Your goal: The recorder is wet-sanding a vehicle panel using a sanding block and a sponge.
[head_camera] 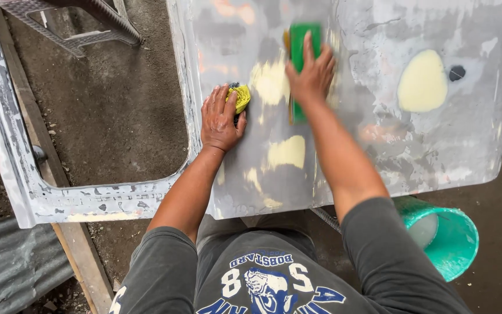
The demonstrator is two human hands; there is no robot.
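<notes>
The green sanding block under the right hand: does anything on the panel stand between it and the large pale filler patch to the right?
Nothing visible does. Between the green sanding block and the pale filler patch lies only bare grey panel.

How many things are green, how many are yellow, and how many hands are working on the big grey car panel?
Green things: 2, the sanding block under the right hand and the bucket on the ground.
Yellow things: 1, the cloth under the left hand.
Hands: 2, the left hand and the right hand.
Grey car panel: 1.
Total: 6
</notes>
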